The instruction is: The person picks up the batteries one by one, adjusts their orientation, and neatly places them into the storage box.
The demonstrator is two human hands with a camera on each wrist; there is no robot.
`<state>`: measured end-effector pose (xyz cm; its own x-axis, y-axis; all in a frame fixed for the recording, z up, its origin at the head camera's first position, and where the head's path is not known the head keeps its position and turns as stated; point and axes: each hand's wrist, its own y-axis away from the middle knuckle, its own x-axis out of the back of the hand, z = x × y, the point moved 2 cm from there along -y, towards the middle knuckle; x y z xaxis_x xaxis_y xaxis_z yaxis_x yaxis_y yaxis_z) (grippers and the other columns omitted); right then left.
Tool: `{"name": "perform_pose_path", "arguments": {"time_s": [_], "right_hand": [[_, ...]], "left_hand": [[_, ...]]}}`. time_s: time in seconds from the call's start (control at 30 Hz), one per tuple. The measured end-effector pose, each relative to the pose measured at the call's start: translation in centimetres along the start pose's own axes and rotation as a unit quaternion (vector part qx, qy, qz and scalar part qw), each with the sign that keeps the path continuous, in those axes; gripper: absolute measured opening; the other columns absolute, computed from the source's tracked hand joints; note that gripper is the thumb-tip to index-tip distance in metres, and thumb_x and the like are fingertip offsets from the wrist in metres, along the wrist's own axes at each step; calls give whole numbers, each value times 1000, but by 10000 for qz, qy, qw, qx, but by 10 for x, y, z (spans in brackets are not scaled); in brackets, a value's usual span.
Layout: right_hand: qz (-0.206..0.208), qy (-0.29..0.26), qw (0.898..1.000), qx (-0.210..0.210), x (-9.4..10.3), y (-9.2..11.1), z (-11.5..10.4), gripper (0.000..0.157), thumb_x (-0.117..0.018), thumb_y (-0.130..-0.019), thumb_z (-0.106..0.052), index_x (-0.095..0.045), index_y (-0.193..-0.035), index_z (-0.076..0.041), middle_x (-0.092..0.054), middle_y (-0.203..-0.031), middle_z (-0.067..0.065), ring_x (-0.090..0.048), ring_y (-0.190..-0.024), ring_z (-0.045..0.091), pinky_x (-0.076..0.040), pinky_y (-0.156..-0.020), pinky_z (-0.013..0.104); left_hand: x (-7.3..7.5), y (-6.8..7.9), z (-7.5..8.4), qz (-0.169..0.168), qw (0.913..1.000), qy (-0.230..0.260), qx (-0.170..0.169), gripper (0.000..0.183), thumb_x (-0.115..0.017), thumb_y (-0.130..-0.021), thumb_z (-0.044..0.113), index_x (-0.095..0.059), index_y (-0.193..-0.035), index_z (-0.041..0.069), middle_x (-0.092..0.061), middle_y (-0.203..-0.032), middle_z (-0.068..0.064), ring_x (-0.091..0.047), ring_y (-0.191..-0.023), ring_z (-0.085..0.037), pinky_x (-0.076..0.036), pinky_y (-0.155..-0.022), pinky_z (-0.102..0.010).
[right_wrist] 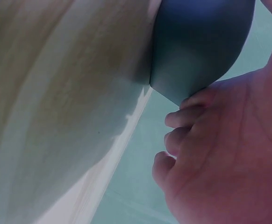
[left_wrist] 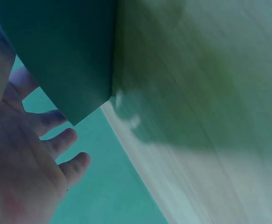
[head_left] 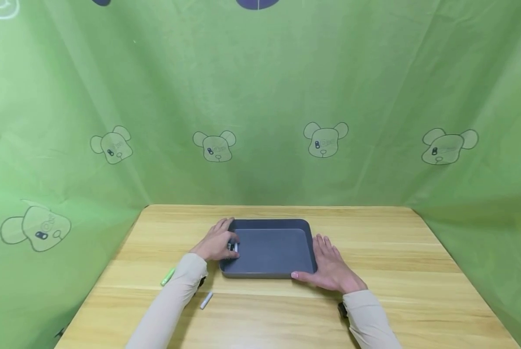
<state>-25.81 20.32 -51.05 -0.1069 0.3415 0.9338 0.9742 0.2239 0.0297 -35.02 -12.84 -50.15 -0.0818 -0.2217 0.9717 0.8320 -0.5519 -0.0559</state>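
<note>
A dark grey rectangular tray [head_left: 271, 252] lies on the wooden table. My left hand [head_left: 214, 244] reaches over its left rim. Between that thumb and index finger sits a small white and dark object [head_left: 234, 247], pinched just inside the tray; its kind is too small to make out. In the left wrist view, the other fingers [left_wrist: 61, 142] spread beside the tray's outer wall [left_wrist: 66, 51]. My right hand [head_left: 331, 266] rests against the tray's right side with fingers extended, its thumb along the front corner. The right wrist view shows the tray's outer wall [right_wrist: 196, 46] by those fingers.
A green pen-like stick [head_left: 167, 277] lies on the table [head_left: 417, 291] beside the left forearm. Nearer the front is a short whitish pen-like stick [head_left: 206, 300]. A green curtain [head_left: 269, 97] with bear-head prints stands behind and to both sides of the table.
</note>
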Motion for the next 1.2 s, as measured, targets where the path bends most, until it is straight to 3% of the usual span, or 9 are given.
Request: {"name": "perform_pose_path", "arguments": {"time_s": [0.57, 0.77, 1.03, 1.2], "right_hand": [[-15, 12, 10000, 27, -4, 3, -1, 129, -56, -74, -82, -10, -153, 9, -6, -162, 29, -6, -151, 46, -11, -123, 61], [-75, -15, 10000, -3, -4, 1, 0, 131, -54, -74, -84, -8, -153, 8, -4, -163, 28, -4, -152, 46, -9, -124, 61], [-31, 32, 10000, 36, -2, -1, 0, 132, -53, -73, -86, -8, -153, 8, -4, -163, 28, -5, -152, 46, -10, -124, 61], [24, 22, 10000, 81, 0, 0, 0, 130, -54, -74, -83, -9, -153, 10, -5, -162, 29, -5, -151, 47, -10, -123, 61]], "left_hand": [[-5, 7, 2, -198, 9998, 55, 29, 43, -81, -76, 43, -73, -111, 19, -23, -162, -22, -19, -149, -46, -20, -120, -65], [11, 14, -3, -39, 9997, 256, -43, 49, -76, -82, 43, -67, -122, 15, -22, -163, -18, -20, -150, -44, -17, -122, -62], [45, 48, -13, 340, 9946, 973, 94, 47, -74, -86, 38, -65, -126, 15, -25, -163, -14, -25, -148, -40, -24, -120, -61], [58, 77, -22, 555, 9934, 980, 217, 43, -72, -88, 39, -65, -124, 17, -33, -158, -16, -32, -144, -40, -32, -116, -61]]}}
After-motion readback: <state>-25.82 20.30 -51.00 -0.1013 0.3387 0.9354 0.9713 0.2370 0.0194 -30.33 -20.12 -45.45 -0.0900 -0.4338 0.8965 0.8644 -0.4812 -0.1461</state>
